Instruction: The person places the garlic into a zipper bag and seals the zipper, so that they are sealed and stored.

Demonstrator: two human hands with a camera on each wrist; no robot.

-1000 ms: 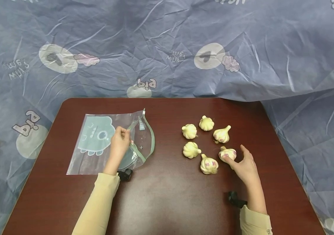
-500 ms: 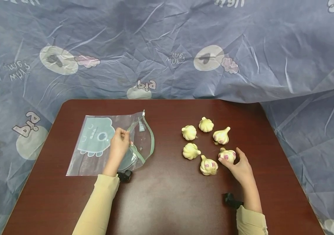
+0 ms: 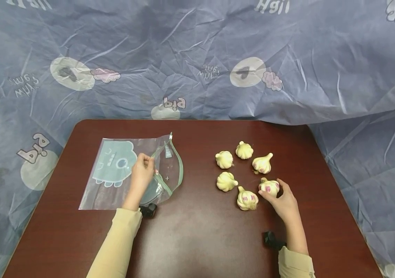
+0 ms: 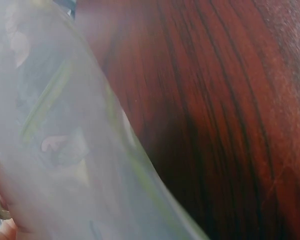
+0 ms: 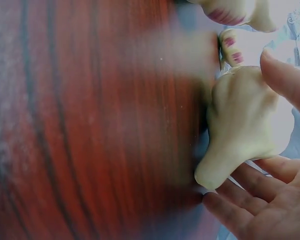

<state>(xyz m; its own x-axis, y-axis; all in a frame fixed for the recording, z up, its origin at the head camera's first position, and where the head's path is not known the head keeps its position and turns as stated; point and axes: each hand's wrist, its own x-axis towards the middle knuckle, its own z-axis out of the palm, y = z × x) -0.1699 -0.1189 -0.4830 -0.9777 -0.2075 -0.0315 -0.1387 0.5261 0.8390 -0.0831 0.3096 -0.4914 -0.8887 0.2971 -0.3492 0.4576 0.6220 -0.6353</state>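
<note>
On the left of the table, a clear zip bag (image 3: 114,162) with a blue cartoon print lies flat, its green-edged mouth gaping to the right. My left hand (image 3: 142,170) pinches the upper layer of that mouth; in the left wrist view the hazy plastic (image 4: 80,130) covers most of the fingers. To the right, a garlic bulb (image 3: 270,187) with pinkish patches sits between the thumb and fingers of my right hand (image 3: 285,201). In the right wrist view, thumb and fingers bracket the bulb (image 5: 245,115) from opposite sides. It looks still at table level.
Several other garlic bulbs form a loose ring beside the right hand, the nearest being a purple-marked bulb (image 3: 247,199) and a bulb with its stem to the right (image 3: 262,164). A blue patterned cloth (image 3: 197,58) hangs behind the dark wooden table (image 3: 197,239).
My right hand has moved slightly left and its thumb and fingers have closed in around the garlic bulb. The left hand keeps its pinch on the bag; the view has tilted slightly.
</note>
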